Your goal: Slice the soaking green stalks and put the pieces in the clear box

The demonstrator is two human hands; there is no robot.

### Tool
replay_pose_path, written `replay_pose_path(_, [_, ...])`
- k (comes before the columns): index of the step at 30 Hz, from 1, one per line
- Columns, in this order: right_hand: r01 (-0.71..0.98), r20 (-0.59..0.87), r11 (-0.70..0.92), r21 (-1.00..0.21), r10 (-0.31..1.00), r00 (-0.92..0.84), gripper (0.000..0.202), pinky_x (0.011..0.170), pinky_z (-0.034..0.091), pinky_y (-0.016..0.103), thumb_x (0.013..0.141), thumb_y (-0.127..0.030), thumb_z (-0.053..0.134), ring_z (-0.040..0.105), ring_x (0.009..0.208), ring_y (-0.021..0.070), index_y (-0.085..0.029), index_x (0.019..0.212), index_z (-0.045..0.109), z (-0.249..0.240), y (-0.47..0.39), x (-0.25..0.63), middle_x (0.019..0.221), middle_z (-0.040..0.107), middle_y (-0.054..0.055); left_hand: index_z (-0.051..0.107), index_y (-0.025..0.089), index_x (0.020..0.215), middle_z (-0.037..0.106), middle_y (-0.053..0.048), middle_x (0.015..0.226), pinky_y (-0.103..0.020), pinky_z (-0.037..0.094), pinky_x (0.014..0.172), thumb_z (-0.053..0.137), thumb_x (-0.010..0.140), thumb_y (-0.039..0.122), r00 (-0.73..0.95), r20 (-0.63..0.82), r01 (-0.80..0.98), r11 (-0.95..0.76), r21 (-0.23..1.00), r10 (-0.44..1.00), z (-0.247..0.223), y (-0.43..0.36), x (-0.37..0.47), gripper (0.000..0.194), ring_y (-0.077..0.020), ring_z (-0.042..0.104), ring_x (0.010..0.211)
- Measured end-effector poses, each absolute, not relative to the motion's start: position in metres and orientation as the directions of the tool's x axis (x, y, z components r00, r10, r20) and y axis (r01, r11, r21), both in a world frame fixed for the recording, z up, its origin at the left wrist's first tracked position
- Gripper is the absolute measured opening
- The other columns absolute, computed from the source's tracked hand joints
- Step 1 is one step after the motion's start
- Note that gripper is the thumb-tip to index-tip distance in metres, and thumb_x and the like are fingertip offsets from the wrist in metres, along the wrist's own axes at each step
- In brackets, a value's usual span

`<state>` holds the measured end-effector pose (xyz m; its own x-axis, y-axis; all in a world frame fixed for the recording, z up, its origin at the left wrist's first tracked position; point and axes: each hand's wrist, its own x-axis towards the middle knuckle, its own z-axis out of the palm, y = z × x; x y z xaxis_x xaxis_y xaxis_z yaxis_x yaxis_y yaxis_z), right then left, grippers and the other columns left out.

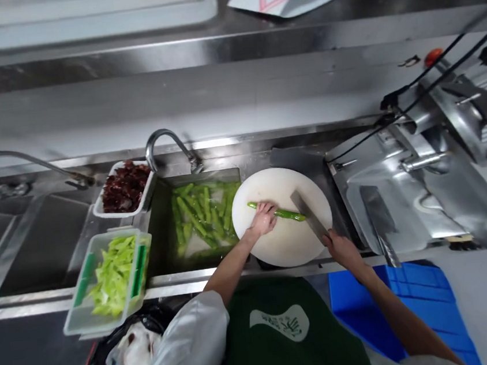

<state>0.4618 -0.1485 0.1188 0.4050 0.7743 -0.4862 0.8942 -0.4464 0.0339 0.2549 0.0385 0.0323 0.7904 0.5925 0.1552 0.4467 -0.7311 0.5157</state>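
Note:
On a round white cutting board [285,245] lies a long green vegetable [289,215], running from left to right. My left hand [264,218] is closed over its middle and presses it to the board. A wide-bladed cleaver [310,217] is gripped by its handle in my right hand [340,248]. Its blade slants across the board at the vegetable's right end; whether it touches cannot be made out. Several similar green vegetables [192,214] lie in water in the sink left of the board.
Left of the sink are a white tub of dark red pieces [124,188] and a clear container of sliced green pieces [113,274]. A faucet [166,133] arches behind. On the right stand a metal machine [458,119] and another cleaver [377,209]. Below is a blue bin [429,296].

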Motion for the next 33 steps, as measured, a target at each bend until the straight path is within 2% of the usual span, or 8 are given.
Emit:
replay_pose_path(3, [0.907, -0.535, -0.420, 0.010, 0.764, 0.360, 0.033, 0.071, 0.043, 0.028, 0.101, -0.033, 0.031, 0.070, 0.088, 0.0232, -0.014, 0.118, 0.053, 0.124, -0.147, 0.468, 0.091, 0.071, 0.012, 0.066, 0.020, 0.113, 0.060, -0.009, 0.113, -0.051, 0.028, 0.109, 0.055, 0.092, 0.036, 0.713, 0.238, 0.475, -0.704, 0.529, 0.660, 0.022, 0.017, 0.270, 0.029, -0.0275, 0.046, 0.115])
replay_pose_path(7, [0.932, -0.582, -0.362, -0.003, 0.759, 0.292, 0.033, 0.067, 0.042, 0.029, 0.101, -0.032, 0.027, 0.071, 0.086, 0.0250, -0.016, 0.112, 0.053, 0.140, -0.147, 0.472, 0.087, 0.071, 0.011, 0.069, 0.021, 0.099, 0.062, -0.008, 0.108, -0.046, 0.035, 0.098, 0.051, 0.096, 0.030, 0.590, 0.298, 0.589, -0.652, 0.477, 0.751, 0.013, -0.013, 0.282, 0.021, -0.0260, 0.047, 0.108])
replay_pose_path(10, [0.958, -0.592, -0.288, -0.005, 0.773, 0.229, 0.032, 0.065, 0.041, 0.029, 0.101, -0.029, 0.025, 0.071, 0.082, 0.0253, -0.017, 0.111, 0.052, 0.153, -0.154, 0.472, 0.084, 0.071, 0.011, 0.068, 0.023, 0.103, 0.061, -0.009, 0.108, -0.044, 0.035, 0.091, 0.051, 0.095, 0.029, 0.569, 0.303, 0.639, -0.643, 0.423, 0.765, 0.009, -0.024, 0.287, 0.019, -0.0252, 0.048, 0.103])
replay_pose_path(16, [0.980, -0.653, -0.198, -0.004, 0.742, 0.148, 0.024, 0.065, 0.041, 0.027, 0.099, -0.023, 0.031, 0.071, 0.081, 0.0232, -0.018, 0.113, 0.050, 0.171, -0.163, 0.470, 0.084, 0.072, 0.011, 0.067, 0.027, 0.106, 0.060, -0.008, 0.109, -0.046, 0.032, 0.091, 0.052, 0.095, 0.031, 0.606, 0.292, 0.657, -0.673, 0.341, 0.740, 0.009, -0.022, 0.291, 0.019, -0.0258, 0.047, 0.102])
replay_pose_path(21, [0.979, -0.674, -0.196, -0.052, 0.730, 0.111, 0.028, 0.067, 0.040, 0.027, 0.100, -0.026, 0.027, 0.070, 0.084, 0.0221, -0.015, 0.110, 0.051, 0.156, -0.135, 0.461, 0.084, 0.070, 0.012, 0.066, 0.028, 0.110, 0.061, -0.008, 0.108, -0.048, 0.031, 0.092, 0.052, 0.094, 0.030, 0.615, 0.273, 0.642, -0.670, 0.372, 0.740, 0.010, -0.023, 0.292, 0.021, -0.0263, 0.047, 0.103])
replay_pose_path(26, [0.965, -0.672, -0.249, -0.083, 0.729, 0.130, 0.035, 0.073, 0.041, 0.028, 0.101, -0.026, 0.023, 0.069, 0.093, 0.0232, -0.012, 0.121, 0.048, 0.132, -0.094, 0.445, 0.097, 0.072, 0.016, 0.067, 0.025, 0.106, 0.062, -0.007, 0.109, -0.043, 0.033, 0.090, 0.047, 0.097, 0.027, 0.614, 0.259, 0.628, -0.660, 0.412, 0.746, 0.010, -0.017, 0.278, 0.021, -0.0237, 0.048, 0.103])
replay_pose_path(29, [0.967, -0.684, -0.245, -0.071, 0.717, 0.132, 0.036, 0.074, 0.041, 0.029, 0.101, -0.027, 0.023, 0.069, 0.094, 0.0238, -0.012, 0.122, 0.049, 0.139, -0.088, 0.443, 0.099, 0.072, 0.016, 0.067, 0.024, 0.103, 0.062, -0.007, 0.108, -0.043, 0.032, 0.092, 0.046, 0.097, 0.027, 0.574, 0.261, 0.670, -0.628, 0.396, 0.776, 0.011, -0.011, 0.269, 0.022, -0.0245, 0.048, 0.105])
replay_pose_path(33, [0.975, -0.681, -0.222, -0.023, 0.717, 0.147, 0.037, 0.074, 0.043, 0.030, 0.101, -0.027, 0.021, 0.070, 0.090, 0.0241, -0.012, 0.120, 0.049, 0.166, -0.101, 0.438, 0.094, 0.072, 0.016, 0.066, 0.027, 0.110, 0.062, -0.008, 0.107, -0.046, 0.030, 0.094, 0.047, 0.097, 0.027, 0.601, 0.216, 0.677, -0.633, 0.375, 0.770, 0.014, -0.008, 0.266, 0.023, -0.0253, 0.048, 0.107])
